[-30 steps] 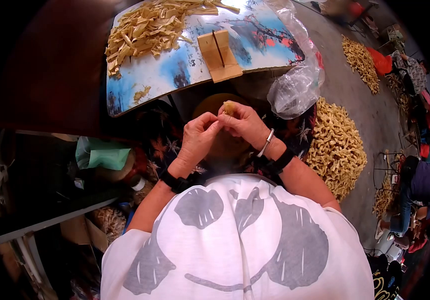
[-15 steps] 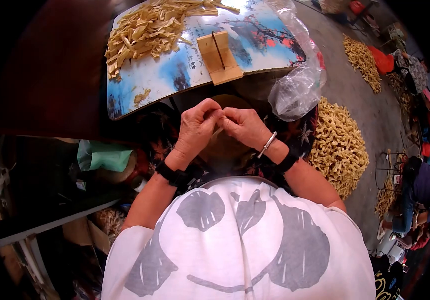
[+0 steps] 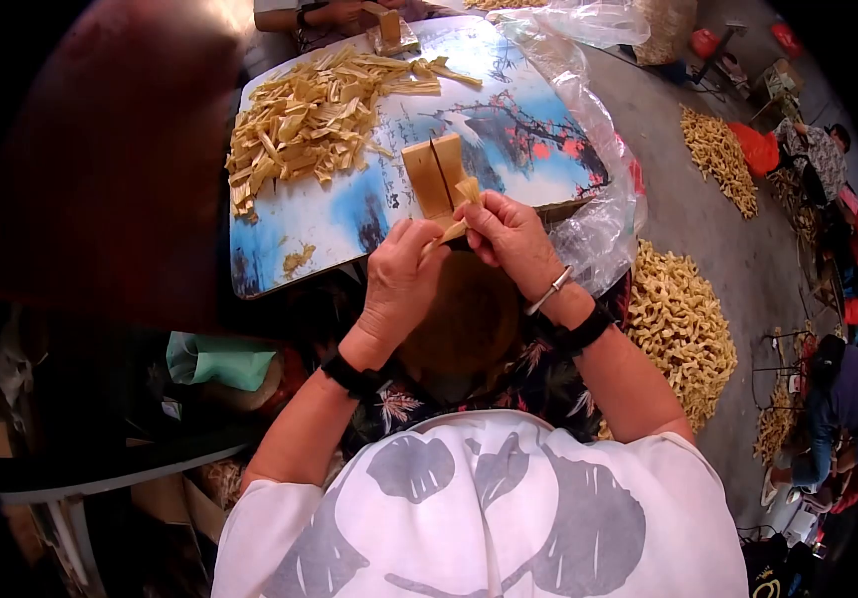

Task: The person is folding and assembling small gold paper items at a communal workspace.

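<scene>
pale strip [image 3: 455, 232], one: between both hands at the near edge of the bench [image 3: 344, 204], overlapping the wooden block [image 3: 422, 181] in view; contact with it unclear. left hand [image 3: 404, 274]: fingers pinching one end. right hand [image 3: 515, 239]: fingers pinching farther along; two-handed grip presumably to hold it steady. long axis: slanting up rightward between the hands, one tip pointing toward the bench's far side. loose strips [image 3: 299, 125]: piled on the bench, seemingly for easy reach.

Left grip [image 3: 402, 277], right grip [image 3: 516, 239]: close-set pinches
</scene>
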